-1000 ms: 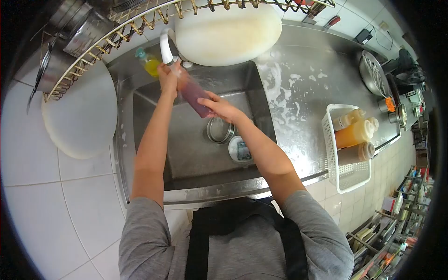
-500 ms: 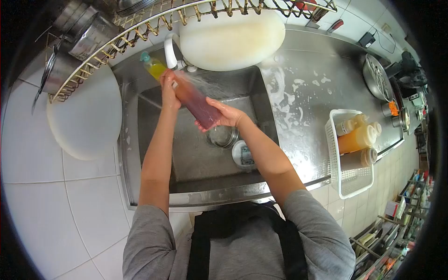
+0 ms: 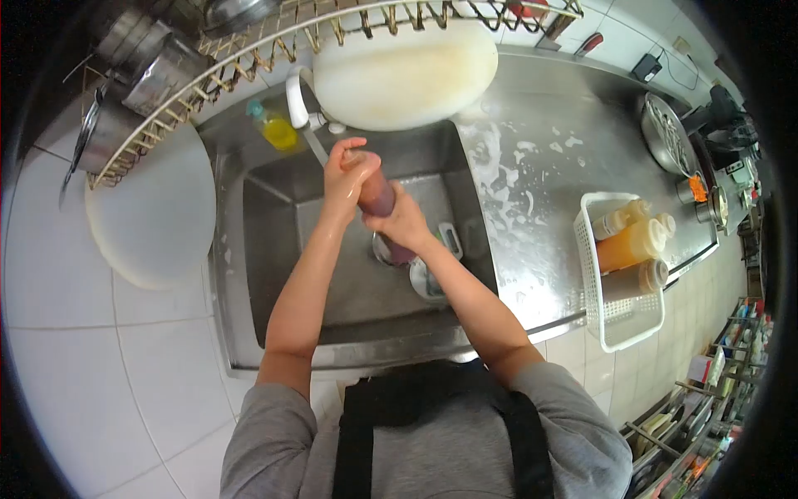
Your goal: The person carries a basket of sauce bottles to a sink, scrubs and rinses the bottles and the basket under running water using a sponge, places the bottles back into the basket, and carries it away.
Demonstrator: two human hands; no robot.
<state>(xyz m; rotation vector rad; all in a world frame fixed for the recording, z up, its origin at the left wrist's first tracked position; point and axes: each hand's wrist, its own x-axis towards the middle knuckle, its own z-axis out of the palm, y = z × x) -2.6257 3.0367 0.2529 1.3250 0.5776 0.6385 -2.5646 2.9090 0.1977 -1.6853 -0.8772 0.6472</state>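
A squeeze bottle with reddish-purple contents (image 3: 378,196) is held over the sink (image 3: 341,308), tilted with its lower end toward the drain. My left hand (image 3: 343,185) is closed round its upper end, index finger raised along the top. Lower down, my right hand (image 3: 404,220) wraps the bottle's body and hides part of it. Beside the hands, the white faucet (image 3: 298,98) runs a stream of water down behind my left hand. On the sink floor lie a white round item (image 3: 426,284) and a white-framed item (image 3: 450,240), both partly covered by my right arm.
A yellow soap bottle (image 3: 278,133) stands behind the sink. Suds spot the steel counter (image 3: 540,274) on the right, where a white basket (image 3: 592,274) holds several sauce bottles. Overhead hangs a wire rack (image 3: 195,98) with metal pots. A white cutting board (image 3: 407,75) leans behind the faucet.
The bottle has moved right and down, from beside the faucet to over the drain, and is tilted more steeply. Both hands have shifted with it, and the water stream now falls clear of the bottle's side.
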